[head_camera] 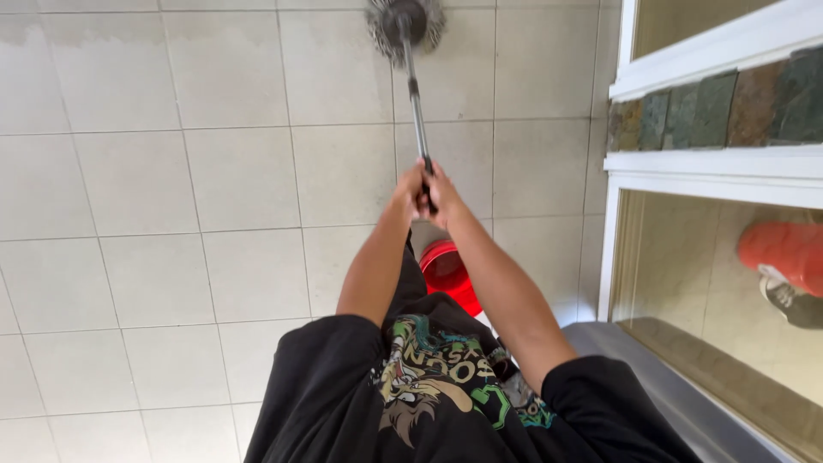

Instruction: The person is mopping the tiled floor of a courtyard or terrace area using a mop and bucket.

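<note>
Mop handle gripped by both hands; red bucket below, contents hidden.

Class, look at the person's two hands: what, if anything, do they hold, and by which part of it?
Both hands, the left hand and the right hand, grip a mop by the near end of its long thin pole. Its stringy head rests far off on the tiled floor.

I see no packages, labels, signs or screens here. Closest thing to printed matter is the multicolour graphic on the front of the black shirt, bottom centre: green, tan and white shapes. Not reading it out.
</note>
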